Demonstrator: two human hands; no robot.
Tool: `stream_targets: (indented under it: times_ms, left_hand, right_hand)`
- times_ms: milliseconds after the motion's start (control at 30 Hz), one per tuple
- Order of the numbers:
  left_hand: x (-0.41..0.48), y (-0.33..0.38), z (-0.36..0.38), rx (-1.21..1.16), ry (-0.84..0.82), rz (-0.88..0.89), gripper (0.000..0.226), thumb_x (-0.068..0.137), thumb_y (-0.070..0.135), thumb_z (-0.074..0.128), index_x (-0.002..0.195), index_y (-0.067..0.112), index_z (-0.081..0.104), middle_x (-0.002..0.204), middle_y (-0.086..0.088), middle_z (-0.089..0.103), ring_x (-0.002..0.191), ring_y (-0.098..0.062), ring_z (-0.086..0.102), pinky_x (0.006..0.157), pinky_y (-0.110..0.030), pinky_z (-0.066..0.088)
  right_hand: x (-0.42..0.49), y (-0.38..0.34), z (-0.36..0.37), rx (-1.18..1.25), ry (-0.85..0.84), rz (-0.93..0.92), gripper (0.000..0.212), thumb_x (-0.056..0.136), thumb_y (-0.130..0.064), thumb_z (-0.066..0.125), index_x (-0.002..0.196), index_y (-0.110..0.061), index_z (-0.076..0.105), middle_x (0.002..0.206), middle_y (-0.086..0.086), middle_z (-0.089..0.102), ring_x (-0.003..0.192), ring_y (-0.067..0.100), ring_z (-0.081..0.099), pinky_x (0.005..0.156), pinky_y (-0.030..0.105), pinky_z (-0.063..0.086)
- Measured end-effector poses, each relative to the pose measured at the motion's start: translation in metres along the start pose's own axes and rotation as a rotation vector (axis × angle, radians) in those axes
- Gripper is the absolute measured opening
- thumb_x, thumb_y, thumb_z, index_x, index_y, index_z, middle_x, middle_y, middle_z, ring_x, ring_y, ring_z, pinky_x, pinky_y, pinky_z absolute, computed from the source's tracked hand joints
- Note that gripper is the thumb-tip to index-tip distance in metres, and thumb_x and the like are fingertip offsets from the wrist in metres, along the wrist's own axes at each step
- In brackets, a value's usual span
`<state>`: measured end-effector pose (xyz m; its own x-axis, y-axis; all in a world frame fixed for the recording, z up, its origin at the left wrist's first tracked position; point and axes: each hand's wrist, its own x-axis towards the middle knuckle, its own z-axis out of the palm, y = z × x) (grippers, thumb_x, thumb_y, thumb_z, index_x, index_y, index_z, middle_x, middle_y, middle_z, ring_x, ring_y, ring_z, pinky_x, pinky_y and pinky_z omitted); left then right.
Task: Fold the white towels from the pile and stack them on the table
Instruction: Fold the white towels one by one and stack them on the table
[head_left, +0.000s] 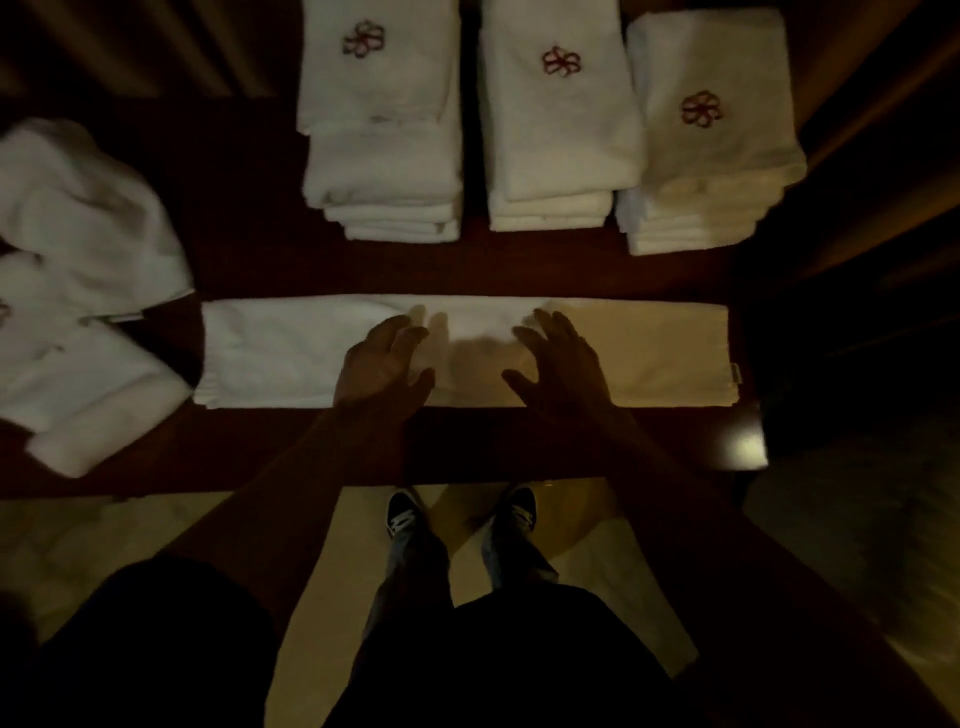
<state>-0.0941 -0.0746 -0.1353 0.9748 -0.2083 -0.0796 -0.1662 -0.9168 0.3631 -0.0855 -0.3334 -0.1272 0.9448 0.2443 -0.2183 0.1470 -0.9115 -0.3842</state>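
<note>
1. A person's dark sneakers (406, 512) stand on the pale floor beside the dark wooden surface (519, 447).
2. The left hand (384, 358) and right hand (558, 358), fingers spread and gripping nothing, are over the middle of a long folded white towel (280, 353) near the front edge.
3. A loose towel pile (78, 270) lies at left.
4. Three folded towel stacks (561, 130) with red flower emblems line the far side.

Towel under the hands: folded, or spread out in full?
Partly folded. The towel lies as a long narrow strip, layered along its near edge, not yet compact like the stacks behind.
</note>
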Motion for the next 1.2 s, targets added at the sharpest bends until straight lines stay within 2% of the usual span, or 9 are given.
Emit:
stream_targets:
  times_ms: [133, 267, 433, 567, 700, 800, 967, 1133, 1200]
  left_hand:
    - [-0.037, -0.065, -0.031, -0.009, -0.053, -0.064, 0.054, 0.077, 0.041, 0.067, 0.124, 0.014, 0.059, 0.138, -0.012, 0.051, 0.127, -0.033, 0.047, 0.098, -0.051, 0.047]
    - [-0.060, -0.124, -0.045, -0.002, -0.189, -0.171, 0.049, 0.073, 0.029, 0.069, 0.119, 0.013, 0.059, 0.138, -0.010, 0.047, 0.131, -0.032, 0.043, 0.094, -0.052, 0.047]
    - [-0.076, -0.164, -0.056, 0.090, -0.165, -0.207, 0.034, 0.074, 0.012, 0.067, 0.107, 0.007, 0.062, 0.128, -0.016, 0.052, 0.120, -0.040, 0.047, 0.086, -0.051, 0.046]
    - [-0.078, -0.179, -0.063, 0.156, -0.097, -0.214, 0.026, 0.084, 0.023, 0.050, 0.103, 0.010, 0.063, 0.118, -0.013, 0.059, 0.110, -0.037, 0.052, 0.082, -0.047, 0.049]
    - [-0.077, -0.190, -0.073, 0.185, 0.040, -0.232, 0.018, 0.082, 0.019, 0.061, 0.097, 0.009, 0.063, 0.104, -0.012, 0.063, 0.101, -0.037, 0.057, 0.075, -0.046, 0.049]
    - [-0.076, -0.197, -0.077, 0.220, 0.064, -0.193, 0.026, 0.075, 0.025, 0.057, 0.094, 0.008, 0.063, 0.101, -0.014, 0.062, 0.099, -0.038, 0.056, 0.072, -0.046, 0.047]
    - [-0.073, -0.205, -0.069, 0.278, -0.228, -0.283, 0.032, 0.082, 0.027, 0.060, 0.110, 0.014, 0.066, 0.127, -0.013, 0.053, 0.122, -0.036, 0.045, 0.096, -0.047, 0.042]
    - [-0.061, -0.206, -0.077, 0.116, -0.077, -0.347, 0.030, 0.085, 0.036, 0.061, 0.097, 0.009, 0.066, 0.115, -0.014, 0.056, 0.110, -0.036, 0.053, 0.089, -0.049, 0.049]
    - [-0.059, -0.215, -0.079, 0.067, -0.048, -0.337, 0.034, 0.086, 0.038, 0.055, 0.103, 0.010, 0.063, 0.113, -0.015, 0.056, 0.106, -0.038, 0.056, 0.084, -0.049, 0.051]
  right_hand:
    - [0.016, -0.060, 0.028, 0.027, -0.064, -0.110, 0.051, 0.091, -0.041, 0.068, 0.134, -0.015, 0.059, 0.152, 0.010, 0.045, 0.146, 0.029, 0.032, 0.112, 0.050, 0.039]
    - [0.018, -0.097, 0.052, 0.031, -0.075, -0.165, 0.040, 0.086, -0.032, 0.074, 0.119, -0.011, 0.066, 0.137, 0.014, 0.057, 0.136, 0.034, 0.043, 0.104, 0.053, 0.046]
    - [0.017, -0.113, 0.069, 0.031, 0.039, -0.062, 0.019, 0.085, -0.018, 0.073, 0.101, -0.007, 0.070, 0.120, 0.016, 0.064, 0.123, 0.041, 0.054, 0.094, 0.055, 0.051]
    - [0.027, -0.124, 0.070, -0.019, 0.062, -0.036, 0.005, 0.082, -0.008, 0.066, 0.085, -0.006, 0.069, 0.099, 0.013, 0.067, 0.101, 0.038, 0.063, 0.093, 0.052, 0.052]
    - [0.025, -0.133, 0.063, -0.028, 0.020, 0.012, 0.003, 0.082, -0.008, 0.066, 0.082, -0.005, 0.066, 0.097, 0.012, 0.066, 0.101, 0.034, 0.061, 0.090, 0.048, 0.052]
    - [0.019, -0.132, 0.067, -0.044, -0.043, 0.002, 0.010, 0.082, -0.014, 0.070, 0.089, -0.006, 0.068, 0.119, 0.017, 0.064, 0.123, 0.039, 0.053, 0.102, 0.052, 0.046]
    - [0.014, -0.139, 0.071, -0.034, -0.052, 0.056, 0.031, 0.087, -0.040, 0.066, 0.095, -0.011, 0.066, 0.137, 0.015, 0.055, 0.137, 0.038, 0.040, 0.101, 0.057, 0.045]
    - [0.025, -0.171, 0.056, -0.073, -0.012, 0.117, 0.025, 0.095, -0.034, 0.062, 0.099, -0.009, 0.066, 0.121, 0.011, 0.059, 0.120, 0.032, 0.051, 0.090, 0.048, 0.052]
    - [0.031, -0.190, 0.059, -0.051, 0.040, 0.061, 0.020, 0.093, -0.029, 0.064, 0.098, -0.010, 0.067, 0.116, 0.009, 0.062, 0.113, 0.030, 0.055, 0.086, 0.046, 0.054]
